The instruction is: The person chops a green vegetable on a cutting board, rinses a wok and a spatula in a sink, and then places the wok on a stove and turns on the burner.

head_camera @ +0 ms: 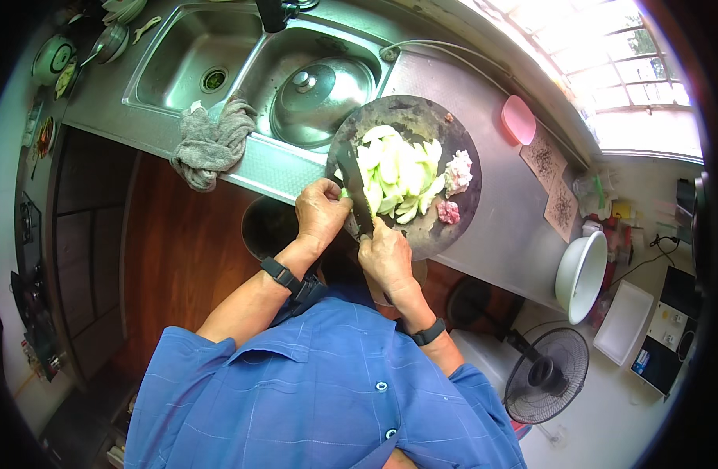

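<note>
My right hand (pixel 387 252) is closed around the handle of a dark-bladed kitchen knife (pixel 355 190), which lies over the left part of a round chopping board (pixel 414 111). Just left of the blade, my left hand (pixel 323 214) has its thumb and fingertips together at the board's edge, by a small green bit; whether it grips that bit I cannot tell. Right of the knife is a heap of pale green vegetable slices (pixel 397 167). Beside the heap are a pale, fatty lump of meat (pixel 458 173) and a smaller pink lump of minced meat (pixel 448 212).
Behind the board is a double steel sink (pixel 186 35) with a domed pan lid (pixel 323 97) in its right basin. A grey cloth (pixel 209 143) hangs over the front edge. Rightwards are a pink dish (pixel 518 120), a white basin (pixel 580 277) and a fan (pixel 546 375).
</note>
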Demonstrator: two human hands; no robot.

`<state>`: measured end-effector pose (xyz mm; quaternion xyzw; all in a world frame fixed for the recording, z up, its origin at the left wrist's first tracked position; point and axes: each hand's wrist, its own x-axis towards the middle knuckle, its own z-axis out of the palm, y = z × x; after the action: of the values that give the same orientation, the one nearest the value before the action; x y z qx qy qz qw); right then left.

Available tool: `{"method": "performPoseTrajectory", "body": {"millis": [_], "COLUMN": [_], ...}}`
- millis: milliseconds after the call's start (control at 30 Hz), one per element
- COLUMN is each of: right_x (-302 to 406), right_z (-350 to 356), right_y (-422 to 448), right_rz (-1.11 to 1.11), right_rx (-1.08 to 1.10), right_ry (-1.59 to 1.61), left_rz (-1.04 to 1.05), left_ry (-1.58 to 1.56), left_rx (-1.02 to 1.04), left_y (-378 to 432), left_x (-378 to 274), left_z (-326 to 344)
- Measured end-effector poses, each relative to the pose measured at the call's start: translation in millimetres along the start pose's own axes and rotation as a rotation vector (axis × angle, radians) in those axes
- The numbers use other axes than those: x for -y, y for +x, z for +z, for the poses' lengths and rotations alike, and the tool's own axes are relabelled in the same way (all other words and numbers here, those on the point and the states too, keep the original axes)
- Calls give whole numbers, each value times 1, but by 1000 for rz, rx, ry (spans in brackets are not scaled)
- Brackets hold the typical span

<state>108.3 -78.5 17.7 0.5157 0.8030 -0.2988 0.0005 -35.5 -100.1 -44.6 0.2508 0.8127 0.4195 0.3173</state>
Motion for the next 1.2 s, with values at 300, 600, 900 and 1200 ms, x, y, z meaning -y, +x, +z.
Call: {"method": "performPoseTrajectory", "body": {"millis": [300, 600, 900, 1200], "right_x": [-5, -9, -14, -10], "right_z": [-7, -2, -2, 0], "right_y": [2, -5, -3, 21], "right_rz": [-43, -94, -130, -67], "right_rx": [27, -34, 4, 110], "right_ry": [62, -11, -33, 72], "left_rz": [39, -10, -54, -31], "left_ry": [35, -19, -57, -42], "left_rx": [6, -13, -29, -21], "left_y": [-1, -4, -8, -12], "left_x": [3, 4, 6, 9], "left_z": [-3, -2, -2, 0]}}
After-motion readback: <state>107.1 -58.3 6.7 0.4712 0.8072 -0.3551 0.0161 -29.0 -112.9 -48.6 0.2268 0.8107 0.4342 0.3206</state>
